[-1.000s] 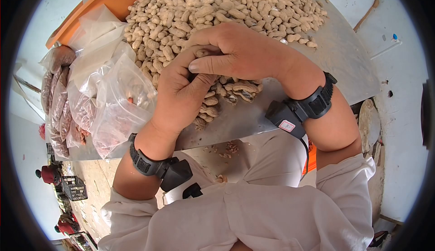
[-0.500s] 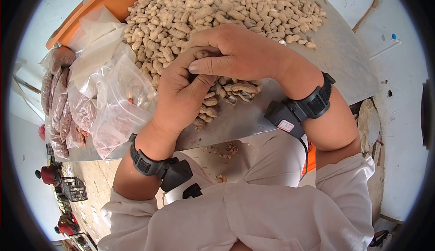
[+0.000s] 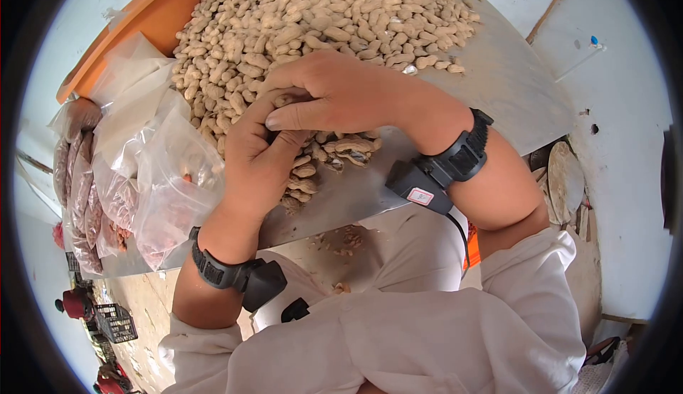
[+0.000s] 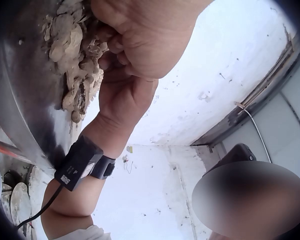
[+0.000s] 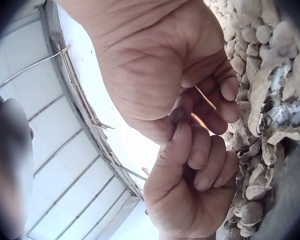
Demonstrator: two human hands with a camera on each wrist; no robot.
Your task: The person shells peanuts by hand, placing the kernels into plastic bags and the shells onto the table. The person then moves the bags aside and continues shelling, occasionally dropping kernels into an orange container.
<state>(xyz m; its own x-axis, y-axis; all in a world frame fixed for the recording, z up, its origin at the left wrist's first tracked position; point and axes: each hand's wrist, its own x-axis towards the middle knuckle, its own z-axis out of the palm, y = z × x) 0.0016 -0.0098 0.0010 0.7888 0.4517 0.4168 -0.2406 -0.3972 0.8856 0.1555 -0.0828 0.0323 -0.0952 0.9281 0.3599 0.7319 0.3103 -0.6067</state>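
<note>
My left hand [image 3: 249, 170] and right hand [image 3: 324, 99] meet over the near edge of a large heap of unshelled peanuts [image 3: 320, 6]. The right thumb lies across the left fingers, and part of the left fingers is hidden under the right hand. From the right wrist, the left hand [image 5: 185, 195] shows loosely curled fingers beside the bent fingers of the right hand [image 5: 155, 75]; no peanut shows in either palm. Just below the hands, several peanuts lie close to the table edge, including split shells [image 3: 353, 153]. One cracked shell [image 5: 277, 100] has a pale inside.
Beneath the peanuts is a grey metal table [image 3: 498, 74]. At left stand clear plastic bags [image 3: 167, 180] with reddish contents and long filled bags [image 3: 78, 202]. An orange tub [image 3: 135, 35] is behind them. Farther left, a person [image 3: 75, 303] is near a black crate [image 3: 116, 321].
The head view has shifted, so table, peanuts and arms appear farther left and lower. Both hands keep the same joined pose over the heap.
</note>
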